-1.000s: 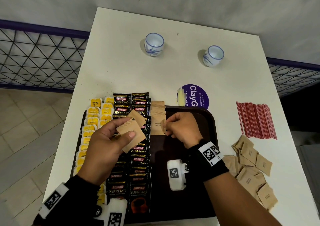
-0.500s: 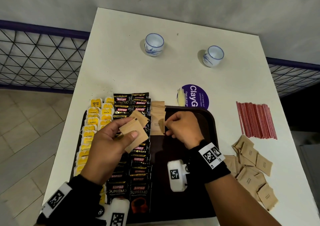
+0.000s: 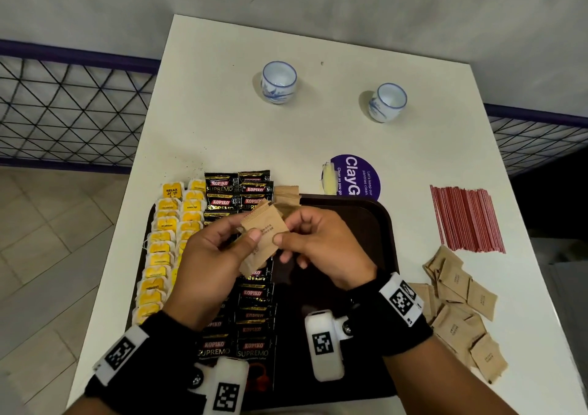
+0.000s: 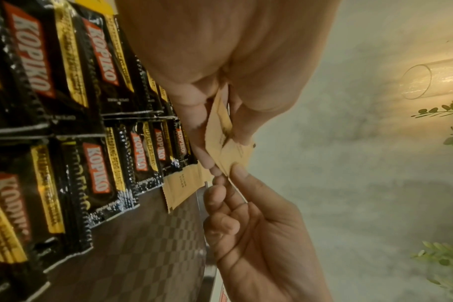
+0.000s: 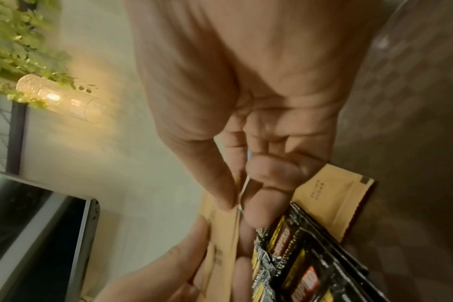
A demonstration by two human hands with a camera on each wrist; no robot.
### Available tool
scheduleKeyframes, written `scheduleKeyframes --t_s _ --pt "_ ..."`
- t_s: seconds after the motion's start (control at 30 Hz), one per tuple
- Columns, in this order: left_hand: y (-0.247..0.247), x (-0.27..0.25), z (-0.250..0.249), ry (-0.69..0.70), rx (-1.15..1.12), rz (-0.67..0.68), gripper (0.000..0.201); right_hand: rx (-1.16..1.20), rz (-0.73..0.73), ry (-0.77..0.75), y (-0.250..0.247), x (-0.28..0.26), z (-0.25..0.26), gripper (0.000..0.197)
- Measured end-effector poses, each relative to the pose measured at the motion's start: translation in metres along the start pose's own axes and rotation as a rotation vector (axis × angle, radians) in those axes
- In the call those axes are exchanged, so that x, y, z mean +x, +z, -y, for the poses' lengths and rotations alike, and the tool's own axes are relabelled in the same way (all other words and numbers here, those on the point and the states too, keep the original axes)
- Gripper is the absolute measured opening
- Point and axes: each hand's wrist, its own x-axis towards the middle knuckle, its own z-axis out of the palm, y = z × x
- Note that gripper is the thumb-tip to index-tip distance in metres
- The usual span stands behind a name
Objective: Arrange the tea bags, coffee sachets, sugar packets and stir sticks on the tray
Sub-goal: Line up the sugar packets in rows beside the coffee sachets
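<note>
My left hand (image 3: 246, 228) holds a small stack of brown sugar packets (image 3: 262, 239) above the dark brown tray (image 3: 375, 223). My right hand (image 3: 285, 231) pinches the right edge of the top packet between thumb and forefinger. The left wrist view shows both hands meeting on the packet (image 4: 225, 151); the right wrist view shows the pinch (image 5: 236, 196). On the tray lie two columns of yellow tea bags (image 3: 165, 239), two columns of black coffee sachets (image 3: 238, 188) and a few sugar packets (image 3: 286, 191) at the far edge. The tray's right half is bare.
Loose sugar packets (image 3: 458, 303) lie on the white table right of the tray, with a bundle of red stir sticks (image 3: 464, 217) beyond them. Two small white cups (image 3: 279, 81) (image 3: 387, 102) stand at the back. A purple sticker (image 3: 356, 175) sits behind the tray.
My right hand has left the sugar packet lying on the tray and come to the packets in my left hand. The left hand has shifted right to meet it.
</note>
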Motion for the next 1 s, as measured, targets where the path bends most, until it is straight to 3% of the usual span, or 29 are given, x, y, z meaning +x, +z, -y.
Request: scheduleKeyframes --t_s 0.23,0.53,0.63,0.77,0.93,1.0 --pt "-0.011 0.001 0.001 -0.066 -0.011 0.035 0.042 0.245 -0.132 -0.003 -0.017 -0.004 0.009 0.014" --pt "-0.014 -0.001 -0.003 -0.083 -0.012 0.089 0.062 -0.107 -0.254 -0.048 -0.040 0.003 -0.006 0.032" --pt "-0.015 -0.002 -0.001 -0.071 -0.004 0.086 0.063 -0.182 -0.300 -0.077 -0.045 0.003 -0.009 0.022" --pt "-0.019 -0.002 0.002 -0.061 0.017 0.056 0.064 -0.161 -0.251 -0.099 -0.047 0.000 -0.009 0.004" --pt "-0.021 -0.003 0.001 -0.052 0.023 0.039 0.065 -0.268 -0.158 -0.003 -0.044 0.004 -0.015 0.022" --pt "-0.021 -0.003 0.001 -0.049 0.021 0.043 0.065 -0.287 -0.151 0.017 -0.040 0.008 -0.016 0.020"
